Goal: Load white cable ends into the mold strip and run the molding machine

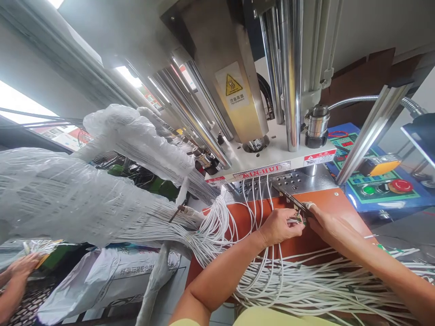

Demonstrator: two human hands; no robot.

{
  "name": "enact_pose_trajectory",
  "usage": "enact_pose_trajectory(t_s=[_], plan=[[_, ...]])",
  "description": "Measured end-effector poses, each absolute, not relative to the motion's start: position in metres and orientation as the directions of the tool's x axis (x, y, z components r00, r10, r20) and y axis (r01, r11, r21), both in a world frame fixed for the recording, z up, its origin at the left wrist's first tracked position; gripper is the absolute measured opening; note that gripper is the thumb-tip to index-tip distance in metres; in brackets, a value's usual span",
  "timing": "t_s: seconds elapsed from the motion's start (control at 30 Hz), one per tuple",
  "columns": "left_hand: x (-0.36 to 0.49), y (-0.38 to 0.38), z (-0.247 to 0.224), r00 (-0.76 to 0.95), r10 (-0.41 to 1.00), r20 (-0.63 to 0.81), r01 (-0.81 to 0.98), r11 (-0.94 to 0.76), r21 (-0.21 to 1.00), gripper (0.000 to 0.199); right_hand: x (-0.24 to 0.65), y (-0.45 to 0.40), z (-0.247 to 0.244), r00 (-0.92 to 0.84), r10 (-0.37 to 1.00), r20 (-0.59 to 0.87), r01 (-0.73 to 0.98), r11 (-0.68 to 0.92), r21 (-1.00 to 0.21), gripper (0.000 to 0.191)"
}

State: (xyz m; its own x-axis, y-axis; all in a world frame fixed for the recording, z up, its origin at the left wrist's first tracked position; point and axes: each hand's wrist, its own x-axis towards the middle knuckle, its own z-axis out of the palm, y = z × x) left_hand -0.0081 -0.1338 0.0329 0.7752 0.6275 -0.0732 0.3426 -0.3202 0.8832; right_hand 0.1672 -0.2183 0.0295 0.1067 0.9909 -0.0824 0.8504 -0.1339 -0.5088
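My left hand [280, 226] is closed in a pinch on a white cable end [296, 219] with a small green part, partly covered by the fingers. Right beside it, my right hand [321, 220] grips the near end of a dark metal bar [288, 195]. Small pale pieces sit along this bar, and its far end lies over the press's steel plate [299, 181]. Several white cables [261, 199] run from under the press head towards me, passing below my left forearm. Both hands are above the orange-brown work surface [328, 199].
A MIN-HUI press head [265, 168] with a heat warning label overhangs the plate. A blue control box [384, 190] stands right. Loose white cables [306, 280] cover the near surface. Plastic-wrapped cable bundles [68, 194] hang left. Another person's hand [25, 265] shows at far left.
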Motion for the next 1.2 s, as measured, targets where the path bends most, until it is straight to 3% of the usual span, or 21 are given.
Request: enact_pose_trajectory(t_s=[0.17,0.67,0.9,0.97,1.07,1.2], plan=[[-0.007,-0.133,0.032,0.782,0.616,-0.098,0.347,-0.298,0.889,0.013,0.165,-0.219,0.035,0.077,0.98,-0.184,0.812,-0.168,-0.56,0.023],[-0.005,-0.135,0.026,0.753,0.657,-0.033,0.3,-0.298,0.906,0.006,0.163,-0.22,0.009,0.115,0.986,-0.122,0.869,-0.159,-0.468,0.034],[-0.007,-0.132,0.036,0.744,0.658,-0.112,0.241,-0.108,0.965,0.017,0.181,-0.222,0.012,-0.045,0.987,-0.157,0.773,-0.065,-0.631,0.028],[-0.01,-0.128,0.043,0.765,0.629,-0.136,0.217,-0.053,0.975,0.026,0.181,-0.222,0.01,-0.03,0.986,-0.166,0.77,-0.083,-0.633,0.032],[-0.013,-0.124,0.043,0.748,0.64,-0.178,0.239,-0.009,0.971,0.024,0.178,-0.22,-0.002,0.028,0.982,-0.189,0.781,-0.14,-0.609,0.032],[-0.01,-0.122,0.028,0.658,0.689,-0.305,0.255,0.177,0.951,0.027,0.176,-0.219,-0.02,0.058,0.986,-0.158,0.826,-0.136,-0.548,0.034]])
